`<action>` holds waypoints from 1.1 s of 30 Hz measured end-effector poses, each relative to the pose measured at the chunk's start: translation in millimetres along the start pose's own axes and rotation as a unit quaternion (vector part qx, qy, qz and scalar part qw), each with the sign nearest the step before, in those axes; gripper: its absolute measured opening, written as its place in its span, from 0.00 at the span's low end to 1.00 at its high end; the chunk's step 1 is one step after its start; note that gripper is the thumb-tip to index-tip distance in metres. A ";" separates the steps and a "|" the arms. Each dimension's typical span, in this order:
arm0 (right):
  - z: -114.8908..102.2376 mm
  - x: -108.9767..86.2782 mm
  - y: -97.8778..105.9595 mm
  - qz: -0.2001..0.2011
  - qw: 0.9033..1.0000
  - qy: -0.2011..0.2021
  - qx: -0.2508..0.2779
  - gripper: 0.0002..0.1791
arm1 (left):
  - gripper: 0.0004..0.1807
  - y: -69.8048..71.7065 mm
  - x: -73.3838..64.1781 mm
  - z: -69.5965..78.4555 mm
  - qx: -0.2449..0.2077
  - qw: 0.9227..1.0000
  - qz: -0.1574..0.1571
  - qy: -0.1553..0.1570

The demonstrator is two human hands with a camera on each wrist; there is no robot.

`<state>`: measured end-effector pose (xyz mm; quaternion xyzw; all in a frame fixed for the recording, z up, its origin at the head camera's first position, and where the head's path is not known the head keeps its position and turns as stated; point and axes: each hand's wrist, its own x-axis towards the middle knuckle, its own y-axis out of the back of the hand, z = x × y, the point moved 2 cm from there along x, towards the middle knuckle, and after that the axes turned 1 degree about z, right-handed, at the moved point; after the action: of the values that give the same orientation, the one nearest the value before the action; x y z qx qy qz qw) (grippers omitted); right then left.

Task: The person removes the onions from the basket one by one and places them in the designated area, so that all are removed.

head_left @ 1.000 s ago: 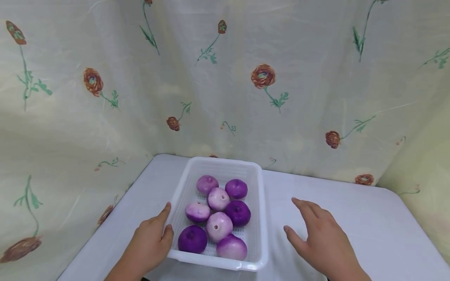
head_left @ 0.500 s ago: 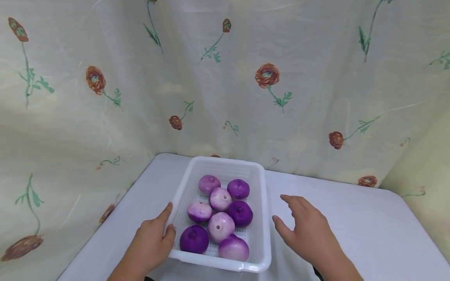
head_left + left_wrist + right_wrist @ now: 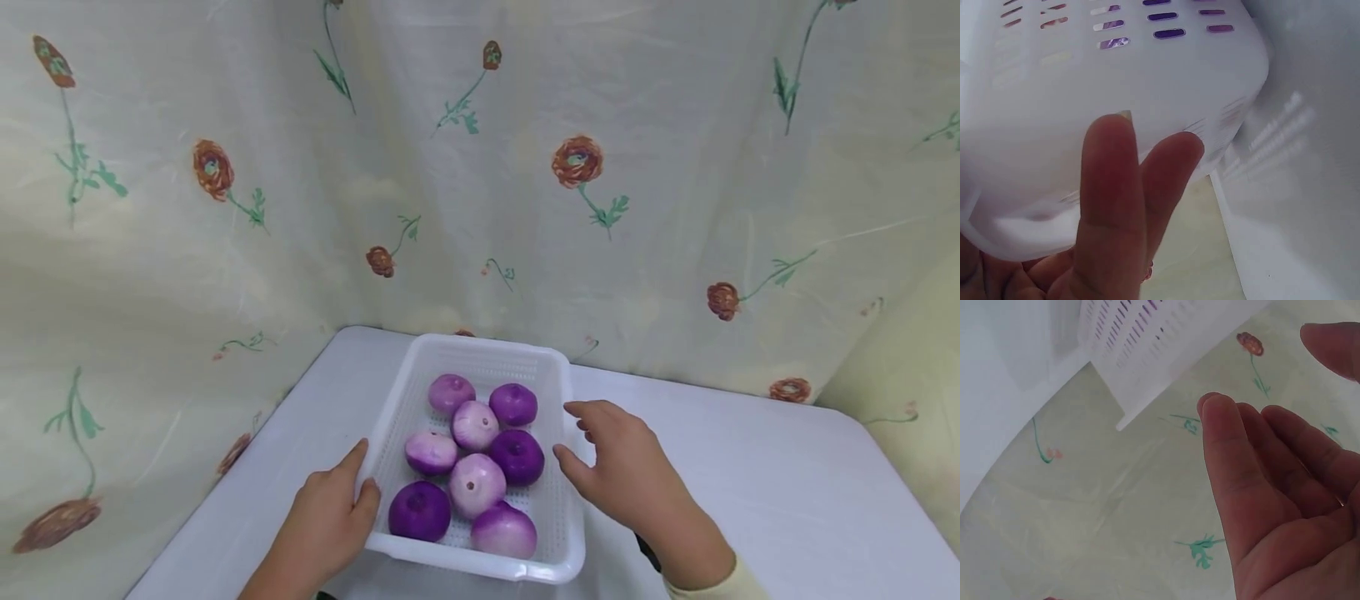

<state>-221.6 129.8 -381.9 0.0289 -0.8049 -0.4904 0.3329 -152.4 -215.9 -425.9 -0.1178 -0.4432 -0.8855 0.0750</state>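
A white plastic basket [image 3: 465, 560] with a slotted base holds several purple and pale-purple onions [image 3: 477, 485]. My left hand [image 3: 326, 512] grips the basket's left side near the front corner. In the left wrist view, two of its fingers [image 3: 1110, 187] lie against the basket's outside, and onions show through the slots. To the right of the basket, my right hand [image 3: 626, 467] is close to the rim, thumb and fingers spread apart. The right wrist view shows this hand holding nothing, with a gap between its fingers and the basket wall [image 3: 1141, 369].
The basket is over a white table [image 3: 720, 450], toward its left back. Flower-printed cloth [image 3: 450, 167] hangs behind the table and along both sides. White tabletop extends to the right of the right hand.
My right hand has moved left, from over the table on the right to beside the basket's right rim. My left hand keeps its hold; the whole scene shifts slightly right in the head view.
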 end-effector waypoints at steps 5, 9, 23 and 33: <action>-6.6 9.1 -8.9 -0.014 0.999 0.039 0.006 0.26 | 0.30 0.3 -0.8 1.0 -0.002 1.000 0.002 0.004; -11.6 16.9 -14.6 -0.043 0.997 0.064 -0.004 0.27 | 0.30 -1.3 -1.2 1.1 -0.001 1.000 0.007 -0.001; -54.8 28.6 -17.9 -0.265 0.937 0.224 0.037 0.32 | 0.30 0.4 -0.7 0.1 -0.001 1.000 0.006 0.004; -84.8 25.0 -27.3 -0.316 0.872 0.363 -0.089 0.38 | 0.30 -0.6 -0.5 1.3 -0.002 1.000 -0.008 0.004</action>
<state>-200.8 41.0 -366.0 0.4279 -0.5280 -0.5942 0.4302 -151.8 -214.5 -425.8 -0.1107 -0.4416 -0.8876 0.0696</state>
